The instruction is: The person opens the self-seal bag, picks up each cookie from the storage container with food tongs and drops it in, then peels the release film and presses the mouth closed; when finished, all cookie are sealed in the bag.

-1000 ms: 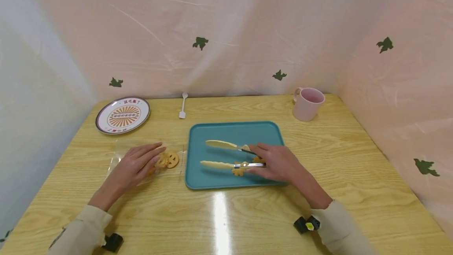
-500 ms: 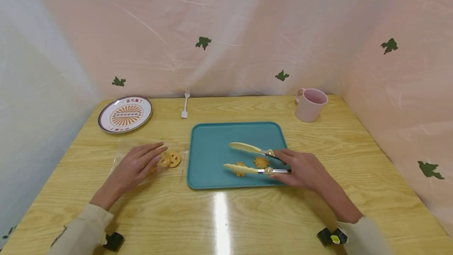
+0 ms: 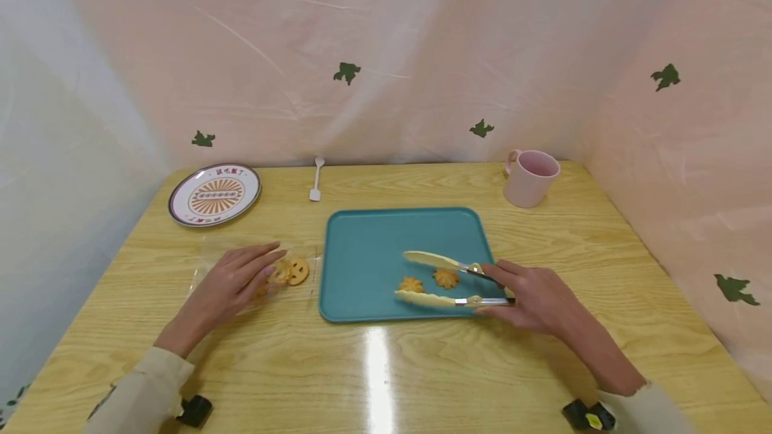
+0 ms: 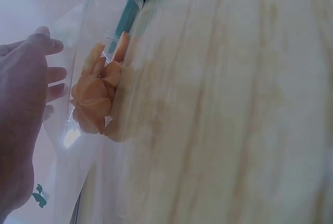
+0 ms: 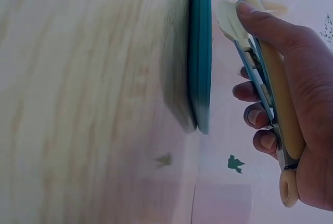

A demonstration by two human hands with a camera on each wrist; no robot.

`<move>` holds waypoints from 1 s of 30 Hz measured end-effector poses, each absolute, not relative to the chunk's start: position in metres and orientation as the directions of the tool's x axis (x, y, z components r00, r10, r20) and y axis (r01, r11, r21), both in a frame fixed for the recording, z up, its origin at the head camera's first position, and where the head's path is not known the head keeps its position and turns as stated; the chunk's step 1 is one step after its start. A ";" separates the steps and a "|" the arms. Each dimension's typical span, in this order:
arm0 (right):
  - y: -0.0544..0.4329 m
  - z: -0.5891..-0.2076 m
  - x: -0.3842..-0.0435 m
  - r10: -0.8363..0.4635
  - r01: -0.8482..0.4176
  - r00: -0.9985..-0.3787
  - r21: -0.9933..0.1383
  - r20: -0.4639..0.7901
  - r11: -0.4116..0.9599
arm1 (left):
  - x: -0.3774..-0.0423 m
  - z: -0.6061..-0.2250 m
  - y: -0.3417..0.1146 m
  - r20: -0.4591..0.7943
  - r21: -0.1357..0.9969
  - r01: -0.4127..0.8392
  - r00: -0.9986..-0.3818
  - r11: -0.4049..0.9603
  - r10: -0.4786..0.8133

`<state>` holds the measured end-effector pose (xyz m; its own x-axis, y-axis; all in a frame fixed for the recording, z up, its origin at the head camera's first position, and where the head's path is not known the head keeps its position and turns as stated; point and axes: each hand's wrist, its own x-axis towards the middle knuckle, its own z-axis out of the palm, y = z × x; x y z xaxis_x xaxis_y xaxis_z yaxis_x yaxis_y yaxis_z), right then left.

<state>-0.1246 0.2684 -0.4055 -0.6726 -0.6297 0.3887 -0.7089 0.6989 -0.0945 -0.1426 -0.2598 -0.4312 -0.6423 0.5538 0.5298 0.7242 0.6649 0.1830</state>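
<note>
My right hand (image 3: 539, 297) holds a pair of tongs (image 3: 427, 299) by the handle, with the cream-coloured tips spread apart over a teal tray (image 3: 368, 233). Two flower-shaped cookies lie on that tray, one cookie (image 3: 446, 278) between the arms of the tongs and another cookie (image 3: 411, 284) by the lower tip. On the left, my left hand (image 3: 232, 283) rests at a clear plastic bag (image 4: 86, 18), its fingers loosely extended at the film. Inside the bag are several cookies (image 4: 92, 102), including a round button-like cookie (image 3: 298, 272); the hand partly hides them in the head view.
A patterned plate (image 3: 215, 195) lies at the back left of the wooden table (image 3: 283, 367). A small white spatula-like utensil (image 3: 316, 179) is near the back edge, and a pink mug (image 3: 531, 179) stands at the back right. A hanging sheet (image 3: 398, 39) encloses the table.
My right hand has drawn the tongs rightward and slightly toward me, bringing both cookies on the tray into fuller view. The left hand stays at the bag.
</note>
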 end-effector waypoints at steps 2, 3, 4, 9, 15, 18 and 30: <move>0.270 -0.405 -0.123 -0.633 -0.715 -0.665 -0.092 0.395 0.693 | -0.143 -0.431 -0.260 0.534 0.183 0.726 -0.639 0.663 0.554; 0.271 -0.405 -0.123 -0.635 -0.717 -0.663 -0.092 0.397 0.691 | -0.143 -0.431 -0.260 0.534 0.182 0.727 -0.638 0.662 0.554; 0.272 -0.404 -0.122 -0.635 -0.717 -0.663 -0.093 0.396 0.691 | -0.143 -0.431 -0.260 0.533 0.181 0.727 -0.639 0.663 0.554; 0.275 -0.404 -0.120 -0.644 -0.720 -0.664 -0.090 0.381 0.688 | -0.143 -0.431 -0.260 0.519 0.182 0.718 -0.650 0.671 0.555; 0.276 -0.404 -0.120 -0.661 -0.732 -0.651 -0.078 0.373 0.677 | -0.142 -0.431 -0.260 0.514 0.191 0.711 -0.660 0.677 0.548; 0.275 -0.403 -0.120 -0.668 -0.737 -0.645 -0.073 0.372 0.672 | -0.142 -0.430 -0.260 0.514 0.193 0.710 -0.661 0.677 0.547; 0.279 -0.397 -0.118 -0.688 -0.754 -0.618 -0.040 0.381 0.655 | -0.142 -0.430 -0.260 0.500 0.198 0.703 -0.672 0.683 0.546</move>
